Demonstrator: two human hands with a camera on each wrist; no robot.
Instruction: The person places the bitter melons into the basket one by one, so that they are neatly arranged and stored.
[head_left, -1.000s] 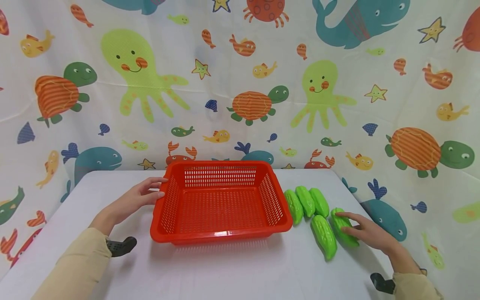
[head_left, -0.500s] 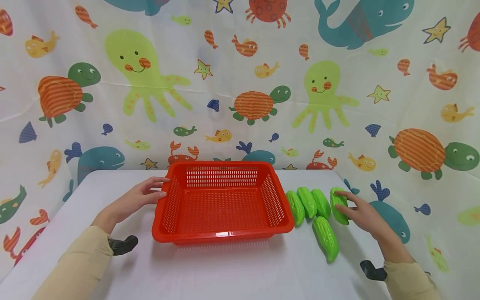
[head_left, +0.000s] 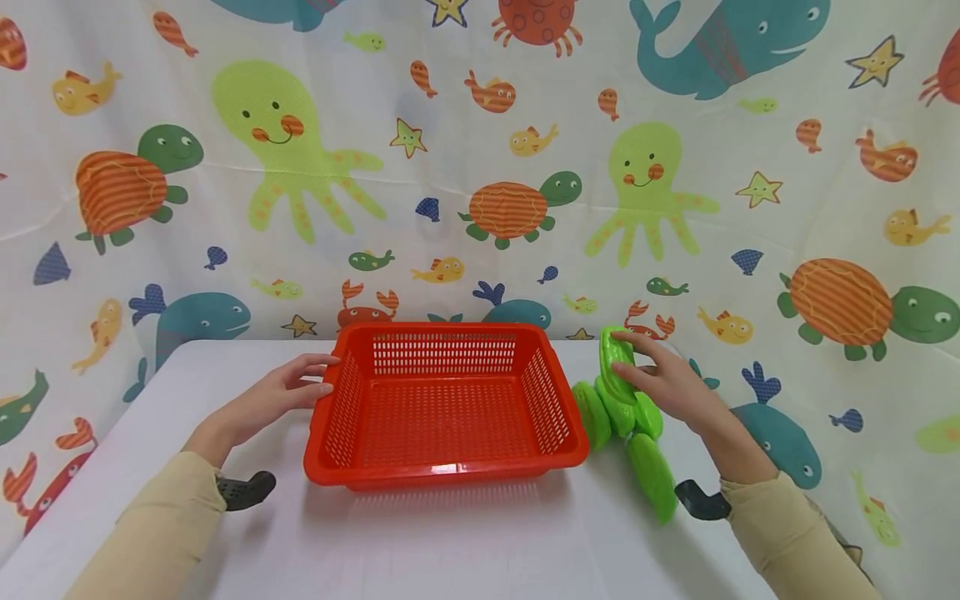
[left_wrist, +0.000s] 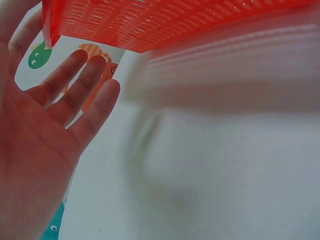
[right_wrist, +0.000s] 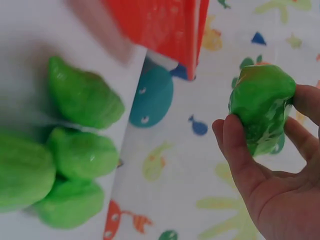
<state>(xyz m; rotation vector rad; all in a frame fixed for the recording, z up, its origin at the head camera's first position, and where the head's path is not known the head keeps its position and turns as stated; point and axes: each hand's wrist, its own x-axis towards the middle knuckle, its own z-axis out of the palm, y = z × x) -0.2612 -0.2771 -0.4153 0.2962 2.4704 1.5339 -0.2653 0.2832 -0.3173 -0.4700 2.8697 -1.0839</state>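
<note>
Red basket [head_left: 442,421] open above; right rim [head_left: 566,392] bars low passage.

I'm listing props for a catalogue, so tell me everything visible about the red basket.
The red basket looks like glossy plastic: rectangular, with a projecting rim, slotted walls and a finely perforated floor. It sits upright on the white table, with nothing inside. The left hand touches its left rim; green vegetables lie to its right, the nearest too close to tell whether it touches.

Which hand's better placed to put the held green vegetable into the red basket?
Right, most likely. The right hand grips the green vegetable, raised near the red basket's right side. The left hand is at the opposite rim and holds no vegetable.
</note>
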